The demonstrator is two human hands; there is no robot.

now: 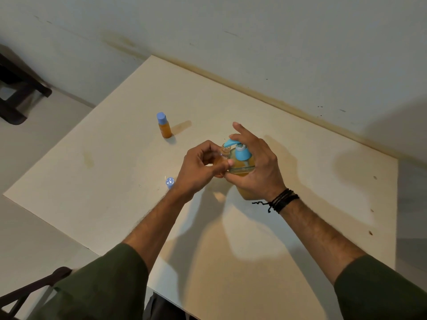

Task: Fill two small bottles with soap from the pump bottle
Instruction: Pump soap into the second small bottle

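- Centrally in the frame, a pump bottle (242,165) of orange soap is gripped by the right hand (256,167), its fingers curled round the body and one finger raised over the blue pump head (233,142).
- An open small bottle (224,150) is pinched in the left hand (198,169), its threaded neck held just under the pump spout.
- How full this bottle is cannot be told; it is mostly hidden by fingers.
- Toward the upper left, a second small bottle (164,125) stands capped on the counter (115,169) and looks full of orange soap, so half the task is judged done.
- A loose blue cap (169,182) lies beside the left wrist, yet to be screwed on.
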